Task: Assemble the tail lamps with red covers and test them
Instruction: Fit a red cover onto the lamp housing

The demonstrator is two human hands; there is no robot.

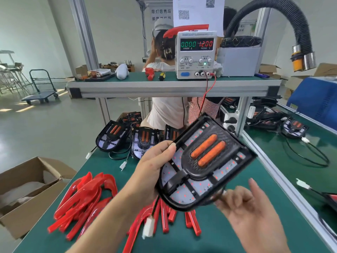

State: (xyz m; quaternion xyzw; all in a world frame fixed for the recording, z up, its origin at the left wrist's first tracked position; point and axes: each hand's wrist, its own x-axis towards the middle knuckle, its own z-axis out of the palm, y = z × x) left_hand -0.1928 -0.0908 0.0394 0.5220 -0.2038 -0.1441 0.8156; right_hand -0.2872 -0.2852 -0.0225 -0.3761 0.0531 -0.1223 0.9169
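The power supply (196, 55) on the raised shelf (173, 86) shows "0.000" in green over "CURRENT A" and "12.00" in red over "VOLTAGE V". The paper (197, 13) hanging above it carries a square code; its small print is too blurred to read. One red cover (185, 30) lies on top of the supply.

The left hand (155, 167) holds one black lamp body (204, 161) tilted above the green worktop (228, 234), its grip pinching the lamp's left edge, thumb on the face. The lamp has two orange bars (207, 149) in its middle and small red dots glowing across the pale boards around them. Its cable hangs below the grip, ending in one white plug (148, 227).

The right hand (249, 207) is just below and right of the lamp, blurred, fingers loosely curled and spread, pinching nothing (whether it touches the lamp's rim I cannot tell).

Under and left of the left grip lies a heap of red covers (85, 199), too tangled to count. Beyond it stand three more lamp bodies (142, 141), and a cardboard box (27, 189) sits far left.
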